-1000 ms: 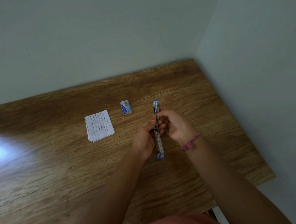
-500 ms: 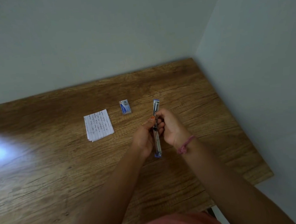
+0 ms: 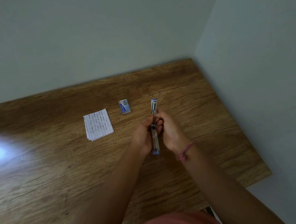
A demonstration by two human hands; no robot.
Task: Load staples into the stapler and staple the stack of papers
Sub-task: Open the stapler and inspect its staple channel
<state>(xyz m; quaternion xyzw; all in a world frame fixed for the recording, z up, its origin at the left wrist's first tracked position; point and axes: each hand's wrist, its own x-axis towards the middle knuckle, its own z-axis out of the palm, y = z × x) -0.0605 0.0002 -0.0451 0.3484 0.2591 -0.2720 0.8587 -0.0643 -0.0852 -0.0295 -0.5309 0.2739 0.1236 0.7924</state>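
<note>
Stapler (image 3: 154,127): opened out flat, gripped mid-length between left hand (image 3: 142,135) and right hand (image 3: 169,129). Staple box (image 3: 124,106) at 10 o'clock; papers (image 3: 98,124) at 9 o'clock, on table (image 3: 42,171).

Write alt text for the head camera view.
Both hands, left hand and right hand, hold an opened-out stapler above a wooden table. A staple box and a stack of handwritten papers lie beyond.
</note>
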